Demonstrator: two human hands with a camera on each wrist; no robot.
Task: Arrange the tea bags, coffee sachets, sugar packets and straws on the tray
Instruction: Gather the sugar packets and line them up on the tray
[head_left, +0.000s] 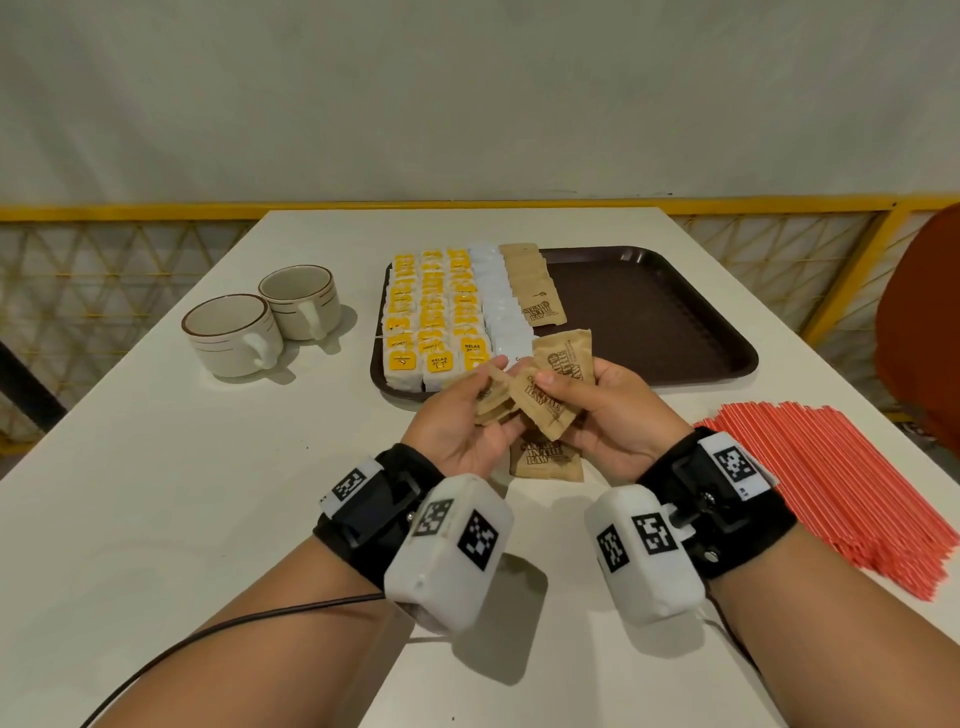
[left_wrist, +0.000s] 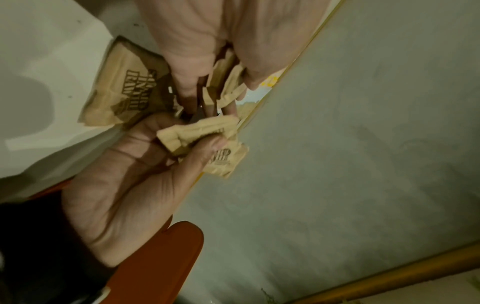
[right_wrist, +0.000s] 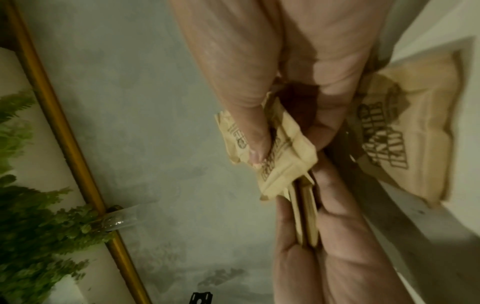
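Two hands up over the bench (head_left: 156, 467) right now, both busy with brown sugar packets. My left hand (head_left: 457, 421) has its grip clamped on a small stack of packets (head_left: 493, 400), thumb on top, fingers curled under. My right hand (head_left: 618, 410) is pinching a couple more packets (head_left: 545, 405), thumb pressed on the front one, with another sticking up behind it. The two bunches touch in the middle, just in front of the tray's near edge. One loose packet (head_left: 543, 460) lies flat on the bench right under my hands.

On the tray (head_left: 675, 322), the left part is filled: three columns of yellow-tagged tea bags (head_left: 431, 317), then a column of white sachets (head_left: 498, 306), then a short row of brown sugar packets (head_left: 532, 291). The right part of the tray is bare brown.

Red straws (head_left: 841, 488) sit in a pile on the bench to my right. Two cups (head_left: 260, 322) stand left of the tray, touching.
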